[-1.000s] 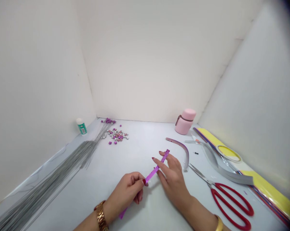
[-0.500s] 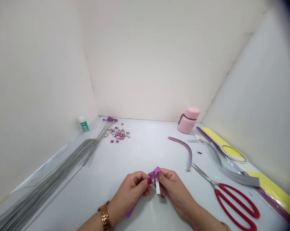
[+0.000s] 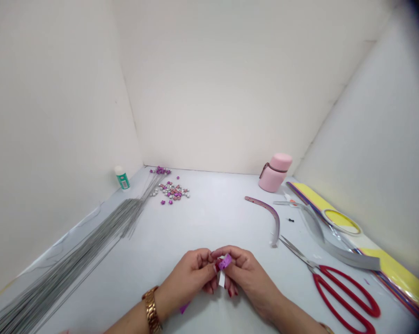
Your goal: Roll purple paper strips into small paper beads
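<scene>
My left hand point(image 3: 191, 273) and my right hand point(image 3: 246, 273) meet low in the middle, fingertips pinched together on a purple paper strip point(image 3: 224, 262). The strip is folded into a small knot between the thumbs; a short white end hangs below it and its purple tail shows under my left palm. A gold watch sits on my left wrist. A second purple strip point(image 3: 270, 213) lies curved on the table to the right.
Red-handled scissors point(image 3: 338, 287) lie at right, with grey strips point(image 3: 327, 243), a tape roll point(image 3: 341, 221) and yellow sheets point(image 3: 386, 264). A pink bottle point(image 3: 274, 172) stands at the back. Small paper stars point(image 3: 172, 190), a glue bottle point(image 3: 122, 177) and a wire bundle point(image 3: 73, 260) lie left.
The strip stood stretched out between my hands a second ago. My right hand has come back to my left, and the strip is now folded into a small bunch at the fingertips.
</scene>
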Demonstrator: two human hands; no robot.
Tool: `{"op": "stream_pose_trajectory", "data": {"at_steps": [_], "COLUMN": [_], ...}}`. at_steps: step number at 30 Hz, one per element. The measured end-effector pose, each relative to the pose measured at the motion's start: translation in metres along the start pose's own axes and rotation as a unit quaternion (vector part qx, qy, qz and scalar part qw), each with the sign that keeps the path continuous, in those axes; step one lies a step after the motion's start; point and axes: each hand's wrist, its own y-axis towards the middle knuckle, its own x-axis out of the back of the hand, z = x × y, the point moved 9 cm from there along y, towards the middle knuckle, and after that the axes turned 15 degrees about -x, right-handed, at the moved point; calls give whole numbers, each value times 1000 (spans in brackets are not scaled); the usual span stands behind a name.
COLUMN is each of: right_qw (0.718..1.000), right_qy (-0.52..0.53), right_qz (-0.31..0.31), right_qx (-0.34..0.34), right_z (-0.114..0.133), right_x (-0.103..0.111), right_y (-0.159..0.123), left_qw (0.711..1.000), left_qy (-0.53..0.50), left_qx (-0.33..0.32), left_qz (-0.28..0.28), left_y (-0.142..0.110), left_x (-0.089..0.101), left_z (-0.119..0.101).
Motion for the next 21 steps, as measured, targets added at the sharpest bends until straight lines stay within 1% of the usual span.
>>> {"op": "stream_pose_trajectory", "data": {"at_steps": [3, 5, 7, 9, 11, 13, 15, 17, 19, 21], "right_qw": [999, 999, 999, 999, 999, 999, 999, 997, 990, 974], "right_qy": [-5, 2, 20, 37, 33, 8, -23, -54, -92, -137], "right_qz": [38, 43, 24, -11, -38, -45, -40, -51, -88, -138], "right_qx": [5, 4, 6, 12, 18, 19, 15, 20, 58, 115], "right_z": [-1, -1, 0, 2, 3, 2, 0, 0, 7, 18], "right_x": [-7, -7, -3, 4, 9, 8, 5, 5, 10, 16], "right_y": [-1, -1, 0, 1, 1, 2, 2, 2, -2, -9], "left_qw": [999, 999, 1000, 997, 982, 955, 931, 915, 900, 888], "left_qy": [-11, -7, 11, 57, 141, 232, 300, 338, 362, 375], "left_qx": [28, 31, 6, -51, -118, -163, -181, -192, -213, -237], "left_qz": [29, 34, 27, -2, -49, -87, -101, -105, -112, -122], "left_y": [-1, -1, -1, 0, -1, -5, -8, -10, -12, -13], "left_x": [-4, -4, -2, 4, 12, 18, 19, 21, 22, 25], "left_z": [1, 1, -1, -9, -23, -36, -44, -49, -53, -57]}}
